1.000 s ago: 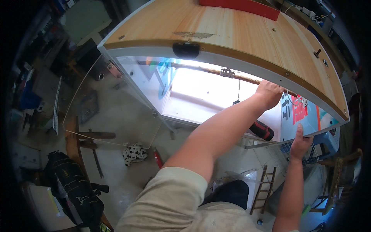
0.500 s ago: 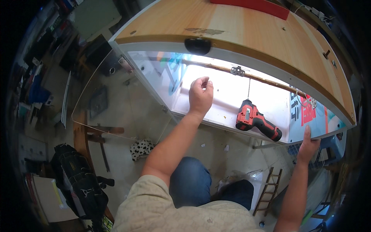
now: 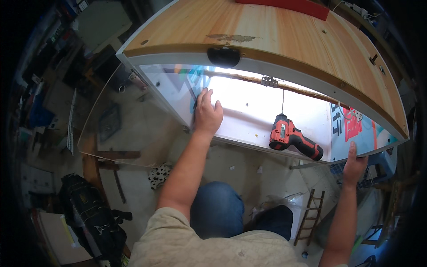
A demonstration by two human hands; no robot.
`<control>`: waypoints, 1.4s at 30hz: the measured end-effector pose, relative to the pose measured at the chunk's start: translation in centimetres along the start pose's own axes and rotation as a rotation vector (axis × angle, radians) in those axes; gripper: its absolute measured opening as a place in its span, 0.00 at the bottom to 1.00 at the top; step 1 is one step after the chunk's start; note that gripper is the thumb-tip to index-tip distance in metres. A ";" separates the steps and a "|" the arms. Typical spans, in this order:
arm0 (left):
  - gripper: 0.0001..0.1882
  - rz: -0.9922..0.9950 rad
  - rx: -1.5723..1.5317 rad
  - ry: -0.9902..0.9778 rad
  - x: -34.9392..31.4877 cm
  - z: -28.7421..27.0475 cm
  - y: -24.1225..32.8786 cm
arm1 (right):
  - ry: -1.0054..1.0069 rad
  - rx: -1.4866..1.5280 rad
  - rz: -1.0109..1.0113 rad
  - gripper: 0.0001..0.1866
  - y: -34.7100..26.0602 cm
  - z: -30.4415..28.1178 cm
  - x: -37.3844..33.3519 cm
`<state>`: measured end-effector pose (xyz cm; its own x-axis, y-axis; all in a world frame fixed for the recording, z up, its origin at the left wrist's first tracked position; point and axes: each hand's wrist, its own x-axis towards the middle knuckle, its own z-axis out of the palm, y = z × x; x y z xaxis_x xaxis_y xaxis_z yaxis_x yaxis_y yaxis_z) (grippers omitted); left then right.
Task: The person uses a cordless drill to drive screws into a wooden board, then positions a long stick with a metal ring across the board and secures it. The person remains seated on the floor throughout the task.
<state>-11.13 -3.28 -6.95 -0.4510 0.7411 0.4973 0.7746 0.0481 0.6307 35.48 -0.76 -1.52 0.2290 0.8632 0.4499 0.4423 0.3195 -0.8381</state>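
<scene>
In front of me is a white cabinet (image 3: 153, 57) with a wood-grain top and a brightly lit interior. My left hand (image 3: 207, 112) is at the inner face of its left side panel, fingers stretched out and holding nothing; firm contact is hard to judge. My right hand (image 3: 355, 165) grips the cabinet's near right edge, thumb on the printed panel and fingers hidden beneath. Between my hands a red and black cordless drill (image 3: 281, 132) lies inside, its long thin bit pointing away from me. A small metal hinge plate (image 3: 269, 82) sits on the wooden strip above the bit.
A clear panel (image 3: 104, 129) stands swung out at the cabinet's left. A black tool bag (image 3: 91, 209) lies at the lower left, near a spotted cloth (image 3: 159, 175). On the right are a small wooden ladder (image 3: 310, 218) and a blue stool (image 3: 386, 165).
My left hand has moved left from over the lit interior to the left side panel, and its curled fingers have straightened. My right hand keeps its grip on the edge. The drill stays put.
</scene>
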 end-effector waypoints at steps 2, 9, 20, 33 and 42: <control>0.23 0.002 -0.012 -0.018 -0.1 -0.2 0.2 | 0.071 -0.066 0.067 0.23 -0.9 -0.1 -0.3; 0.25 0.065 -0.058 0.045 -0.4 0.0 0.3 | -0.109 -0.186 -0.818 0.28 -9.1 0.7 -6.2; 0.33 0.010 -0.100 -0.016 -0.4 -0.3 0.4 | -0.550 -0.528 -0.591 0.28 -12.7 15.7 3.1; 0.43 0.037 -0.238 0.004 -0.2 -0.3 0.5 | -0.696 -0.647 -0.927 0.16 -18.3 28.0 3.0; 0.43 -0.050 -0.278 -0.054 0.0 -0.2 0.6 | -0.850 -0.480 -0.798 0.15 -19.2 36.9 0.9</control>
<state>-10.77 -3.41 -6.45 -0.4554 0.7777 0.4334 0.5971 -0.0943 0.7966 -4.82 8.35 3.61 -0.7968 0.5310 0.2885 0.5106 0.8469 -0.1486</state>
